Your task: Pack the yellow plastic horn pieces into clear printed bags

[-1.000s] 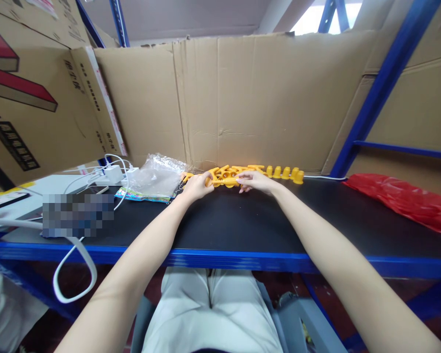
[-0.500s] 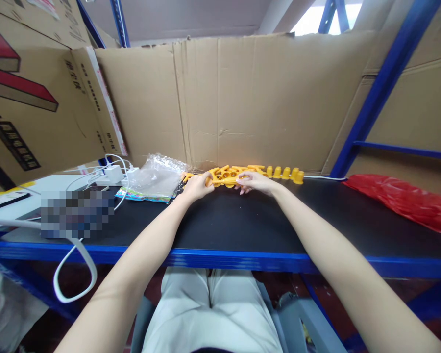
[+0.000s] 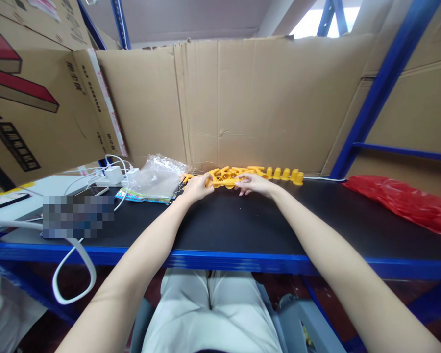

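Observation:
Near the back of the table, both hands meet at a long yellow plastic piece (image 3: 224, 184) held roughly level. My left hand (image 3: 199, 188) is closed on its left end, thumb along the near side. At the other end, my right hand (image 3: 256, 185) pinches it with the fingertips, the remaining fingers loosely curled below. Just behind lies a heap of yellow plastic parts (image 3: 255, 169), some with round cup-like hollows, partly hidden by my hands. To the right, several yellow cup-shaped pieces (image 3: 277, 173) stand upside down in a row.
A clear plastic bag (image 3: 158, 172) lies left of the heap. Farther left are white chargers with cables (image 3: 113, 175) and a blurred-out item (image 3: 79, 215). A red plastic bag (image 3: 400, 201) lies at right. Cardboard (image 3: 272, 98) walls the back; a blue rail (image 3: 242, 260) edges the front.
The fingers of my right hand have shifted slightly at the right end of the yellow piece. My left hand keeps its hold in about the same place.

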### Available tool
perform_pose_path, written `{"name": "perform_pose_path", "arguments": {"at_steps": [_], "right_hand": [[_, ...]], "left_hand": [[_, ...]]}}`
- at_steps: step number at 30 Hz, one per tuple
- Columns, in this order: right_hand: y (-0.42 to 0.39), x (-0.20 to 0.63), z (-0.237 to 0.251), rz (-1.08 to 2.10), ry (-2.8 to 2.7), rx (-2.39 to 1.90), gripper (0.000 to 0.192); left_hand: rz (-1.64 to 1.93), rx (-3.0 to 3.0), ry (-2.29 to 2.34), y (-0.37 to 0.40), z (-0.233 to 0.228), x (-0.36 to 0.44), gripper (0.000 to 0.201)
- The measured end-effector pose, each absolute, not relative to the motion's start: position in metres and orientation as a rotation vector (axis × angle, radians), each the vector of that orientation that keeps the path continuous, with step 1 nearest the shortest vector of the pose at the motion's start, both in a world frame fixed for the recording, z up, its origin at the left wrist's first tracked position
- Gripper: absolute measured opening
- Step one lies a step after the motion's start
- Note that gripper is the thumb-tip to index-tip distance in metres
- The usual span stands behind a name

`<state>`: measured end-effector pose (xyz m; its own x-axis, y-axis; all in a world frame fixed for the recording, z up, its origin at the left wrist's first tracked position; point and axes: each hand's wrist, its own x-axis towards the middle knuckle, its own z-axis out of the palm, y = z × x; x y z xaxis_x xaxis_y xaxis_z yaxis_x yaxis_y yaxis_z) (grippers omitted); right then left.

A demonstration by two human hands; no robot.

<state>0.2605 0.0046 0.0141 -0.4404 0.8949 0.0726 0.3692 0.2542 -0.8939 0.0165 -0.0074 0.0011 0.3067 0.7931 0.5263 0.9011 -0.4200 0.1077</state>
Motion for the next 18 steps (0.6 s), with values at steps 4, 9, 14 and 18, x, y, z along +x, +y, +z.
{"name": "perform_pose_path", "arguments": {"at_steps": [4,9,14,18], "right_hand": [[0.005,0.2605,0.0139,1.145,-1.909,-1.151,0.036],[0.0075,0.2605,0.0115,1.162,-1.89,-1.126,0.035],[0.0082,0.2587,0.0113,1.173,-1.882,-1.136,0.03],[0.006,0.257,0.0128,1.184,-1.884,-1.153,0.032]], "left_hand": [[-0.777,-2.374,-1.555,-0.0069,0.0004,0.0159,0.032],[-0.795,-2.378,-1.558,-0.0073,0.0003,0.0156,0.031],[-0.823,-2.378,-1.54,-0.0083,0.0007,0.0165,0.03],[-0.826,-2.388,-1.523,-0.0071,0.0001,0.0163,0.032]]}}
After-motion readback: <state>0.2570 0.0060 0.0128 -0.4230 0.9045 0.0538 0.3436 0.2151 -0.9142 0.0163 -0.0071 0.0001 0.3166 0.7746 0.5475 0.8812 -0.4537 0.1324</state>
